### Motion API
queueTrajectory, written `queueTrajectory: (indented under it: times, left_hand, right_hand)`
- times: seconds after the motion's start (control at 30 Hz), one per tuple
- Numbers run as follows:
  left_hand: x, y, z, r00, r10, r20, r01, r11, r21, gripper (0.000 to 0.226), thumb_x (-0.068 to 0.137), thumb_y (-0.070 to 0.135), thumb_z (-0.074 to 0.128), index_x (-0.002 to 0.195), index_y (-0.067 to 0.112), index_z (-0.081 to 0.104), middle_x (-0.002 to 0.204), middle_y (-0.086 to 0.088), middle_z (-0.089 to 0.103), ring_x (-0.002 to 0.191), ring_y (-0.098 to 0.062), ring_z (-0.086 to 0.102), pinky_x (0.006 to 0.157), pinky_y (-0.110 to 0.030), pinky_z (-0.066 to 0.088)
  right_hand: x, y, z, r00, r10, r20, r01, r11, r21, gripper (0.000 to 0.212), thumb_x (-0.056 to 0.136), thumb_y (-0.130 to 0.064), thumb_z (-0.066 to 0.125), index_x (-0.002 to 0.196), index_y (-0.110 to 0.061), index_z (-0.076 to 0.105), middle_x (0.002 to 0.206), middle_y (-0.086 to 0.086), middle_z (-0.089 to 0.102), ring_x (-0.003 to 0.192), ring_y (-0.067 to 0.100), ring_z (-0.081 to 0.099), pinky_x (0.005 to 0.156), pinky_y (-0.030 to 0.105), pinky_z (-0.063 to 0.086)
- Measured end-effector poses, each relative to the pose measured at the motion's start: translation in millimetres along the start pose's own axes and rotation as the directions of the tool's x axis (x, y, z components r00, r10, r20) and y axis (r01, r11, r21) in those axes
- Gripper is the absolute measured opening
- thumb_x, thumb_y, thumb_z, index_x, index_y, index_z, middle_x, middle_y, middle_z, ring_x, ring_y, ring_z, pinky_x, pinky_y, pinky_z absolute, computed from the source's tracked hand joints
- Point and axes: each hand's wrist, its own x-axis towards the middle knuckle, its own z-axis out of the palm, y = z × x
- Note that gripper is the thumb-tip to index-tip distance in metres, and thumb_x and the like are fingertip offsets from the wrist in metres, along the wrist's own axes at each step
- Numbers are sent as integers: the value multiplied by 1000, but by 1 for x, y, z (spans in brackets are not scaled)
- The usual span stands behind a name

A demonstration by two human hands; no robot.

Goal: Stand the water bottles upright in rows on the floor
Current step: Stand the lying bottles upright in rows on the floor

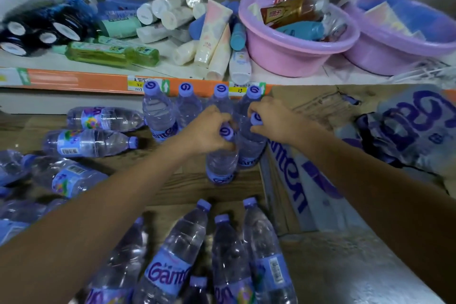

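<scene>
1. Pink basin [278, 56] on the shelf [74, 80]: holds a brown bottle, a blue tube and clear wrapped items, heaped. Lilac basin [385, 56] just beside it at right: holds blue and pale packets, contents blurred.
2. Loose on the shelf, left of the basins: white and cream tubes [214, 39] in a pile, a green bottle [111, 54] lying flat, dark round-ended items at far left.
3. Standing upright on the floor, back row against the shelf edge: four water bottles [159, 116], caps showing in a line.
4. Second row, in front of that: two bottles. Left hand [207, 134] closed around the neck of the nearer bottle [222, 163], fingers wrapped just under the cap. Right hand [267, 116] closed on the cap and neck of the bottle beside it [250, 150]. Both bottles upright, touching each other.
5. Lying flat at left: at least four bottles [91, 143], more cut off by the frame edge. Lying flat at bottom centre: five or so [172, 254], caps pointing away.
6. At right: flattened cardboard [318, 103] and torn printed wrap [407, 126], close against the second row.
7. Open floor [172, 180]: a bare strip between the standing rows and the lower heap, and left of the held bottles.
</scene>
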Motion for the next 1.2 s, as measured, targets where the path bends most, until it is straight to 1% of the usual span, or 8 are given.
queueTrajectory:
  times: [0.1, 0.2, 0.3, 0.4, 0.6, 1.0, 1.1, 1.2]
  left_hand:
    - [-7, 14, -9, 997, -58, 51, 41, 954, 297, 40, 75, 25, 68, 107, 5, 56, 107, -15, 55, 104, -32, 52, 80, -38, 44]
    - [-5, 22, -7, 991, -119, 64, 85, 918, 388, 18, 78, 20, 63, 74, 8, 50, 71, -5, 48, 82, -33, 54, 61, -36, 39]
    - [-3, 24, -12, 992, -107, 62, 73, 913, 400, 27, 79, 16, 60, 60, 8, 43, 58, -2, 41, 68, -27, 47, 56, -32, 33]
    - [0, 19, -17, 998, -68, 10, 59, 924, 377, 15, 78, 12, 60, 80, -3, 61, 82, -18, 65, 83, -35, 59, 66, -38, 46]
    - [10, 15, -12, 993, -6, -119, 52, 923, 381, 11, 73, -1, 53, 70, 8, 49, 92, -24, 62, 86, -39, 59, 64, -37, 42]
    - [13, 8, -8, 987, -28, -160, 83, 935, 345, 27, 77, 0, 57, 104, 1, 59, 115, -21, 59, 103, -37, 58, 77, -41, 49]
    - [4, 6, -7, 985, -93, -146, 131, 950, 283, 46, 82, 8, 61, 124, 0, 44, 126, -23, 50, 114, -37, 51, 88, -44, 46]
    - [-24, -4, -9, 964, -124, -235, 150, 984, 93, 53, 80, 18, 67, 123, 0, 43, 126, -20, 51, 116, -34, 50, 90, -38, 41]
  right_hand:
    - [0, 3, 2, 1000, 30, 8, -31, 999, 44, 14, 84, -10, 56, 96, -4, 57, 110, 21, 59, 99, 34, 56, 71, 34, 41]
    - [-2, 5, 5, 998, 67, -14, -66, 995, 76, 19, 85, -9, 56, 103, -3, 55, 109, 19, 58, 96, 34, 56, 72, 37, 43]
    - [-5, 5, 10, 997, 72, -32, -69, 993, 91, 24, 87, -12, 57, 108, -3, 53, 114, 20, 53, 101, 35, 54, 79, 39, 44]
    - [-8, 7, 12, 995, 78, -67, -73, 995, 73, 26, 86, -12, 56, 110, -2, 54, 114, 22, 52, 104, 38, 53, 80, 39, 43]
    - [-6, 2, 13, 995, 85, -57, -83, 996, 42, 30, 87, -6, 55, 117, -1, 51, 120, 24, 48, 108, 40, 52, 85, 42, 45]
    - [-8, -2, 12, 995, 102, -21, -103, 994, -37, 32, 88, -6, 51, 119, -3, 47, 123, 21, 48, 111, 40, 51, 87, 43, 45]
    - [-24, -18, 10, 970, 98, -221, -114, 992, -61, 42, 82, -10, 56, 123, -4, 47, 126, 22, 48, 115, 43, 48, 87, 46, 46]
    - [-48, -45, 18, 896, -124, -426, 96, 992, -85, 22, 73, -7, 62, 95, -2, 62, 92, 20, 65, 86, 39, 62, 68, 41, 51]
